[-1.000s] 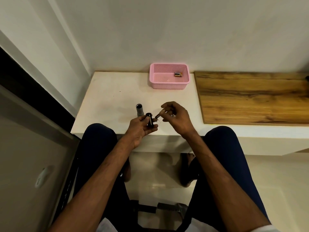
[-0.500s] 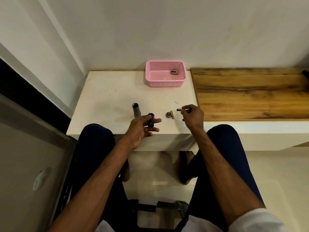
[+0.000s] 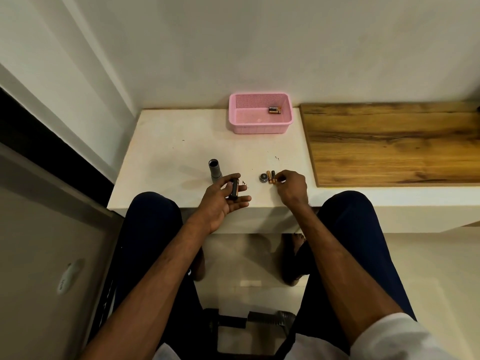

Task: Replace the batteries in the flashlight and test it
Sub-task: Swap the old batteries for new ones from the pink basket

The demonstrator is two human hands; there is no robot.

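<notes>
As the right hand now sets a second spent battery on the table, fingertips pinching it, the left hand grips the battery holder, nearly emptied.

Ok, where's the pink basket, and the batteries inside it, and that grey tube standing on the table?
pink basket (image 3: 249, 128): head view, on its front wall.
batteries in the basket (image 3: 274, 110): head view, middle of the pair.
grey flashlight tube (image 3: 215, 172): head view, on its side, below the open top.

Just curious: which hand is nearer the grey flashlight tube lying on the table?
Left. The left hand sits right beside the grey flashlight tube; the right hand is farther off, at the loose batteries.
</notes>
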